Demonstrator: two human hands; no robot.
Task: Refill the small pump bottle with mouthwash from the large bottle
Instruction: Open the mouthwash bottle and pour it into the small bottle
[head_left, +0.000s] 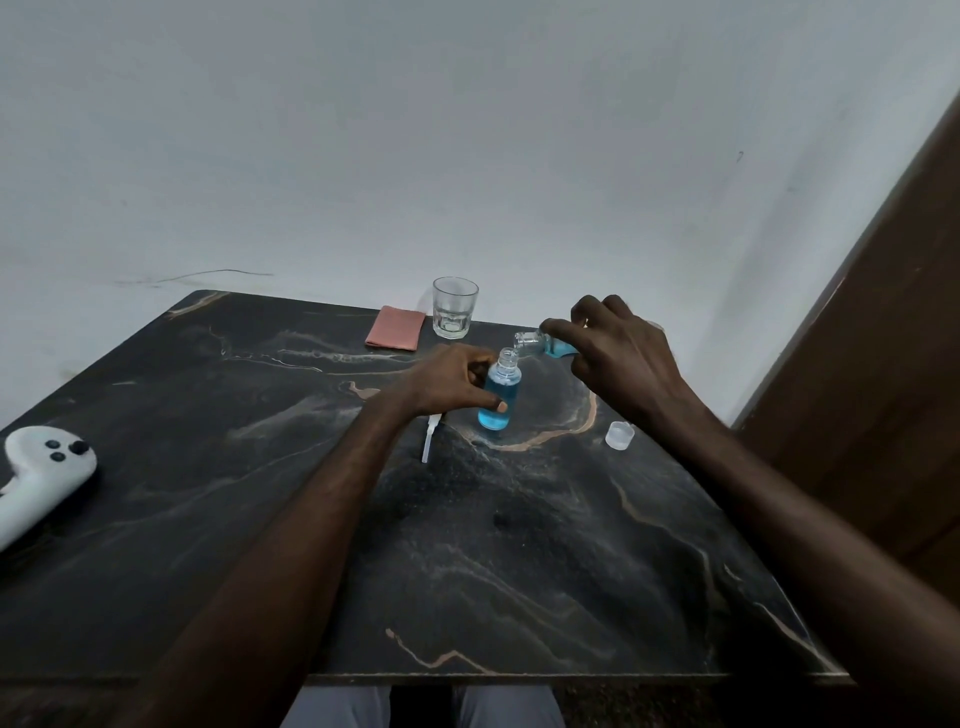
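The left hand is curled round the upright, mostly blue-filled small pump bottle, while the tilted large bottle is gripped by the right hand, mouth to mouth.

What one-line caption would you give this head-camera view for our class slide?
Right hand tips the large bottle into the small bottle steadied upright by the left hand on a dark table.

The small bottle is clear and stands upright on the table, neck open, with blue mouthwash up to its shoulder. The large bottle, also clear, is tipped nearly level, its open mouth right at the small neck, with blue liquid in its body. The white pump lies flat just left of the small bottle. A clear cap sits on the table to the right.
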